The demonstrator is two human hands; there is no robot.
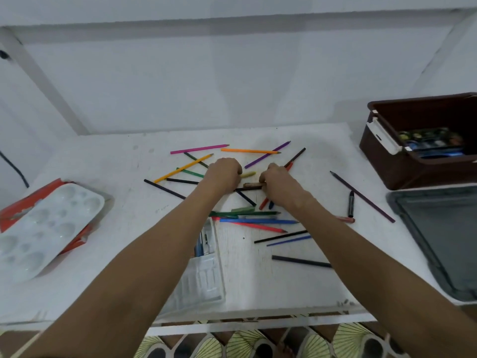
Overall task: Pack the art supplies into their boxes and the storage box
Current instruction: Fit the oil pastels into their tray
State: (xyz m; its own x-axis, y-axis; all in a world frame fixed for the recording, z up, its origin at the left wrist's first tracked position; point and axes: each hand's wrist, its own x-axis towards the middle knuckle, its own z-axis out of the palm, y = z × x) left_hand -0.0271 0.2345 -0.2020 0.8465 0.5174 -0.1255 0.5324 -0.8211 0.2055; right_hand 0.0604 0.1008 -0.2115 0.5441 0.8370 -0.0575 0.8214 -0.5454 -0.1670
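Where the two forearms cross the lower half of the view, they hide much of a clear plastic tray at 6 o'clock, and the few items in its far end are too blurred to name. At 3 o'clock the frame edge cuts off the brown storage box and the grey lid lying flat just below it; the box holds a dark paint set, hard to make out.

Near the centre, the left hand is curled knuckles-up over the scattered coloured pencils; a yellowish crayon pokes out beside its fingers, but I cannot tell whether the hand grasps anything. The right hand is curled too, its fingertips pinching the end of a short brown crayon that lies between the two hands.

Pencils are strewn over the white worktop from 11 o'clock round to 4 o'clock, with a black marker at 3 o'clock. At 9 o'clock a white paint palette rests on a torn red box. White walls stand behind; patterned floor shows at 6 o'clock.
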